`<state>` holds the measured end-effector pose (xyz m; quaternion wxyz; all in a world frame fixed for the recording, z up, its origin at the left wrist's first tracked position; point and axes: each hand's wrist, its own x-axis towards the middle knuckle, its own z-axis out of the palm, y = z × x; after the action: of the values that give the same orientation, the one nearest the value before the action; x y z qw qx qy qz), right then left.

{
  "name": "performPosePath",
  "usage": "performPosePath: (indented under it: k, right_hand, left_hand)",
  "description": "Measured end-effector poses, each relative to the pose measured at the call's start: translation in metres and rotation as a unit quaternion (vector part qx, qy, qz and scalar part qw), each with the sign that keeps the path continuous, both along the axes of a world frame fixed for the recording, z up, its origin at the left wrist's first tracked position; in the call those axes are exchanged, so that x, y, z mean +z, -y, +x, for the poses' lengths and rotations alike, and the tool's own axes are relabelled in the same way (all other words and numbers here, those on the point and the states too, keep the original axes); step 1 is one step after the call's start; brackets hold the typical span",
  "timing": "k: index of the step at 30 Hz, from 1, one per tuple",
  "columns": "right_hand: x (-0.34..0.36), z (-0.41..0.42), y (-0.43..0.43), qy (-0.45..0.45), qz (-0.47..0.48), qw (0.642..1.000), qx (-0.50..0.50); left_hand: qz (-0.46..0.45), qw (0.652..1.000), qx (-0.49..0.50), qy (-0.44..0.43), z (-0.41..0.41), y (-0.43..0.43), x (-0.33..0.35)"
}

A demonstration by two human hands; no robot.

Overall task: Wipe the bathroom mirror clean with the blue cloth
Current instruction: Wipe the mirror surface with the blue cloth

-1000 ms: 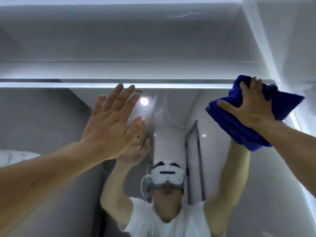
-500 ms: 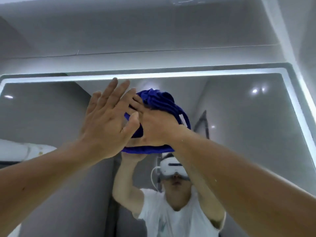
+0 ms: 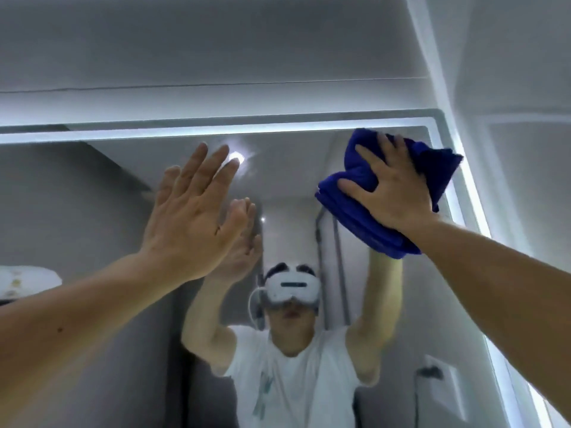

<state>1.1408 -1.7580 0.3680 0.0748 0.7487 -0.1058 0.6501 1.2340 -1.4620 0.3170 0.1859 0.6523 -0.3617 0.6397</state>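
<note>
The right hand presses the blue cloth flat against the mirror, high up near its top right corner. The fingers are spread wide over the bunched, folded cloth, thumb out to the left, palm bearing down rather than pinching. The cloth sticks out above, to the left of and below the hand, and its right edge lies just beside the lit strip that runs round the mirror's rim.

The left hand is raised to the left of the cloth, well apart from it, open and empty, with the 4 fingers straight and close together, pointing up. It sits at the glass, and its reflection meets it at the thumb side; whether the palm itself lies on the glass cannot be told.

Both bare forearms reach up from the bottom corners of the view. In the mirror a person in a white t-shirt with a white headset stands with both arms lifted. A ceiling light is reflected just above the left fingertips, and a dark door frame shows behind the person. Above the mirror, a pale wall runs up to the top of the view
</note>
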Motion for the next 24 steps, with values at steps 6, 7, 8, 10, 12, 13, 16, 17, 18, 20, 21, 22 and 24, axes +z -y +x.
performPosePath:
  k: [6, 7, 8, 10, 12, 13, 16, 17, 18, 20, 21, 22, 24]
  right_hand:
    - [-0.048, 0.059, -0.076, 0.071, 0.022, 0.997, -0.004]
    - [-0.064, 0.063, -0.080, 0.042, -0.067, 0.997, 0.001]
    - [-0.077, 0.064, -0.078, 0.001, -0.166, 0.986, 0.006]
    - [-0.080, 0.052, -0.058, -0.090, -0.325, 0.941, 0.011]
    - [-0.060, 0.032, -0.025, -0.145, -0.380, 0.913, -0.024]
    - [-0.044, 0.020, -0.008, -0.145, -0.359, 0.921, -0.036]
    - [0.006, -0.013, 0.031, -0.056, -0.135, 0.989, -0.027]
    - [0.019, -0.019, 0.037, -0.028, -0.054, 0.997, -0.044]
    - [0.028, -0.020, 0.040, -0.009, 0.009, 0.997, -0.070]
    - [0.036, -0.015, 0.034, 0.017, 0.091, 0.991, -0.098]
    - [0.034, -0.010, 0.029, 0.029, 0.122, 0.988, -0.095]
    - [0.031, -0.006, 0.023, 0.041, 0.148, 0.984, -0.086]
    - [0.018, -0.001, 0.017, 0.062, 0.175, 0.980, -0.075]
  left_hand:
    - [0.005, 1.000, -0.014, 0.004, 0.001, 0.023, -0.007]
    - [0.006, 1.000, -0.011, 0.002, 0.001, 0.030, -0.007]
    - [0.007, 1.000, -0.006, 0.001, 0.001, 0.036, -0.007]
    - [0.013, 1.000, 0.001, 0.000, -0.002, 0.049, -0.003]
    - [0.005, 1.000, -0.011, 0.002, -0.005, 0.059, 0.000]
    - [0.002, 1.000, -0.018, 0.008, -0.006, 0.063, 0.000]
    - [0.018, 0.999, -0.012, 0.028, -0.007, 0.065, -0.002]
    - [0.020, 0.999, -0.010, 0.032, -0.006, 0.063, -0.002]
    - [0.021, 0.999, -0.011, 0.034, -0.005, 0.061, -0.004]
    - [0.019, 0.999, -0.020, 0.042, -0.004, 0.056, -0.007]
    - [0.017, 0.998, -0.025, 0.049, -0.003, 0.054, -0.010]
    - [0.017, 0.998, -0.030, 0.055, -0.002, 0.052, -0.012]
    - [0.014, 0.998, -0.036, 0.055, -0.001, 0.051, -0.019]
